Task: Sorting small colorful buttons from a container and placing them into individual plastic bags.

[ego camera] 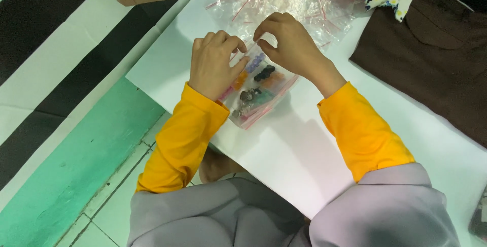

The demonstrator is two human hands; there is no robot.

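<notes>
On white paper (284, 145), left hand (213, 67) and right hand (289, 44) are pinching the mouth of a small bag (256, 92) of beads; sealing appears underway, likely needing fingers pressing along the strip.

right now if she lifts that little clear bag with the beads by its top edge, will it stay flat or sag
Probably sag: the clear bag is thin, crinkly film, so it looks floppy. The beads inside lie loose, so they would likely slide to the low end. It seems light, and slippery on the white board. The left hand and right hand pinch its top edge.
</notes>
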